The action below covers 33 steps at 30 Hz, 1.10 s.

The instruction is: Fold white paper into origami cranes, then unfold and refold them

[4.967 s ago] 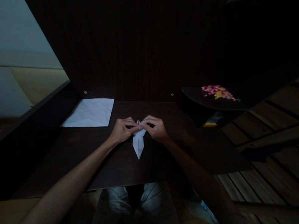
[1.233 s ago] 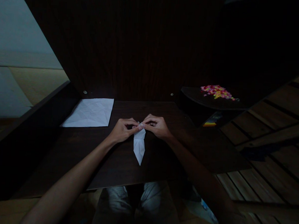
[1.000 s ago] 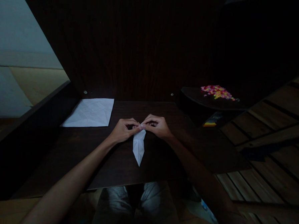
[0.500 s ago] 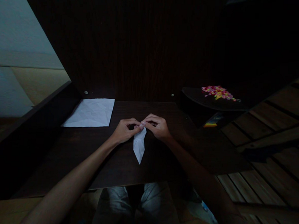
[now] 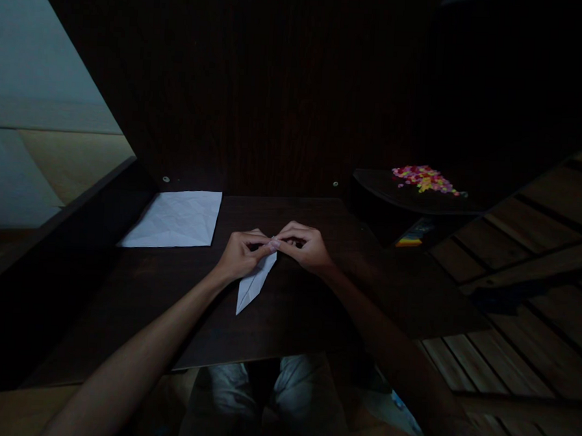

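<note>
A narrow piece of folded white paper (image 5: 255, 284) hangs from my fingertips over the dark wooden desk (image 5: 310, 316), its pointed end down and to the left. My left hand (image 5: 243, 251) pinches its upper end between thumb and fingers. Right beside it, my right hand (image 5: 304, 245) is closed on the same upper end, the two thumbs nearly meeting. The fingers cover the top of the paper, so its folds there are hidden.
A creased white paper sheet (image 5: 176, 220) lies at the desk's left back, near the side panel (image 5: 60, 238). On a raised corner shelf (image 5: 371, 180) at the right sits a heap of small colourful pieces (image 5: 427, 178). A tall dark panel (image 5: 278, 87) rises behind.
The lower point of the folded paper has swung to the left, so the paper now slants. Both hands stay in almost the same place, still pinching its top.
</note>
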{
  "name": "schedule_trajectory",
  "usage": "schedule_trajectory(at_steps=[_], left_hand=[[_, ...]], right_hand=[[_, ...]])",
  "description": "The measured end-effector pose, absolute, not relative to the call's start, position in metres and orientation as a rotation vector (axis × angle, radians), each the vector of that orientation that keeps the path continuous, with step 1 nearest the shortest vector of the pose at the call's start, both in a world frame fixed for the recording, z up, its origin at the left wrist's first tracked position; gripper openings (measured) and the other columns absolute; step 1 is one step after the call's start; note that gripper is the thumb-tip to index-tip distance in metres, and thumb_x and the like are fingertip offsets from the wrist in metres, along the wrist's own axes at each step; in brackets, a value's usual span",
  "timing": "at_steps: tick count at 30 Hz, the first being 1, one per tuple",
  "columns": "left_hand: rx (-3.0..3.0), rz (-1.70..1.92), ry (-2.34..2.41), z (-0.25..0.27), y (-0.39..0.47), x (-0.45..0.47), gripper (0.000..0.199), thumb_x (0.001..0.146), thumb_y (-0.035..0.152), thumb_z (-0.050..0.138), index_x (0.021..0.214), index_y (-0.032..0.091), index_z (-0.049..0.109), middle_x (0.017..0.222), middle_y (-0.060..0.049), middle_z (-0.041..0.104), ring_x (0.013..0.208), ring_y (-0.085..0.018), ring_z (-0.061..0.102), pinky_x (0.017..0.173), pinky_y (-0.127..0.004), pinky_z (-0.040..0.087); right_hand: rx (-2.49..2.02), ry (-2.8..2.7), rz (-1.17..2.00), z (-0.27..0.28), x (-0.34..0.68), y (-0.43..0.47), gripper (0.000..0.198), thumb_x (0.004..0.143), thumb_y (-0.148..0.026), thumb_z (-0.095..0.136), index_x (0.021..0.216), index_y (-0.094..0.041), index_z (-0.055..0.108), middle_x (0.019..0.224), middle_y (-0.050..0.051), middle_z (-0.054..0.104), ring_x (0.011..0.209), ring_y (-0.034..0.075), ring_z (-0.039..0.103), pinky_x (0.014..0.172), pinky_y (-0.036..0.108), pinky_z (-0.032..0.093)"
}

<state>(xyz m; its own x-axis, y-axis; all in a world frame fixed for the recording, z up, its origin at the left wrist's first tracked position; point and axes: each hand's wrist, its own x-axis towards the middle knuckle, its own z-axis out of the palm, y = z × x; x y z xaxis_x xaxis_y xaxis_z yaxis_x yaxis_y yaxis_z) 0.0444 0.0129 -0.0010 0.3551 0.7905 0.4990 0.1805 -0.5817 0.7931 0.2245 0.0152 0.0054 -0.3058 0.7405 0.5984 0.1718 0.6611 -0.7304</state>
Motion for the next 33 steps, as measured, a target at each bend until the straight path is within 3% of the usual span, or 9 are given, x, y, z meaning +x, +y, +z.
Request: schedule_trajectory(at_steps=[25, 33], left_hand=[[2.078, 1.161, 0.785, -0.0035, 0.0139, 0.043, 0.016, 0.082, 0.025, 0.064, 0.083, 0.016, 0.076, 0.071, -0.007, 0.069, 0.064, -0.016, 0.059, 0.059, -0.03, 0.046], [2.113, 1.099, 0.769, -0.0004, 0.0129, 0.0443, 0.018, 0.081, 0.029, 0.066, 0.071, 0.016, 0.074, 0.07, -0.006, 0.069, 0.065, -0.016, 0.058, 0.061, -0.029, 0.046]], right_hand=[[-0.777, -1.73, 0.902, 0.0004, 0.2273, 0.0193, 0.017, 0.067, -0.035, 0.078, 0.066, -0.019, 0.071, 0.067, 0.002, 0.064, 0.057, 0.011, 0.053, 0.048, 0.024, 0.037], [-0.751, -1.694, 0.966, 0.002, 0.2247, 0.0181, 0.026, 0.069, -0.038, 0.076, 0.058, -0.018, 0.063, 0.064, 0.0, 0.057, 0.059, 0.011, 0.052, 0.051, 0.024, 0.036]])
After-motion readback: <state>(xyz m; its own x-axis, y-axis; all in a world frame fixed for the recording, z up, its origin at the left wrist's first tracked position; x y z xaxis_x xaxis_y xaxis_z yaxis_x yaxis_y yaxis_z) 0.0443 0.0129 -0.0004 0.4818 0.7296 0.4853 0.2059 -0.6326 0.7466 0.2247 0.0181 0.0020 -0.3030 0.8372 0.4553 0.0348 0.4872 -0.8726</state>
